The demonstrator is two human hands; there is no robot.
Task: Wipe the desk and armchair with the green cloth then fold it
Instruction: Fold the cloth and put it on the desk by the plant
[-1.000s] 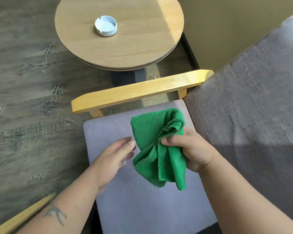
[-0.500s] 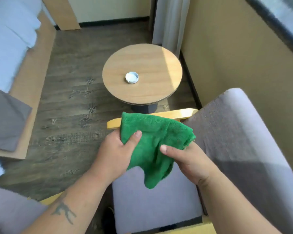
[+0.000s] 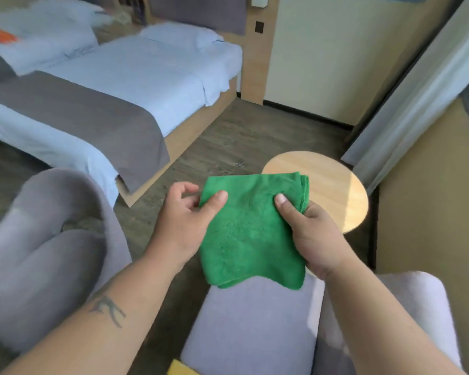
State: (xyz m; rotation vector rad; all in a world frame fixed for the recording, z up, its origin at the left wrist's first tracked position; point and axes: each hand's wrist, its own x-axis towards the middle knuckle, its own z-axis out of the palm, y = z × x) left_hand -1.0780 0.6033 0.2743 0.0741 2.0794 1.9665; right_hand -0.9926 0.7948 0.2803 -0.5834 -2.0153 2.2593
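Both hands, left hand point(image 3: 186, 220) and right hand point(image 3: 313, 234), pinch the green cloth point(image 3: 251, 234) shut at its upper corners, so I'd line up the edges before creasing the next fold.

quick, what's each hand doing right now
Left hand: closed on the green cloth, thumb on top.
Right hand: closed on the same cloth's right side.

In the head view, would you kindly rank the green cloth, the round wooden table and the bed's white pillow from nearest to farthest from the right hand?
1. green cloth: pinched in the right hand, on its left.
2. round wooden table: just beyond, on the right.
3. white pillow: far back left, on the bed.
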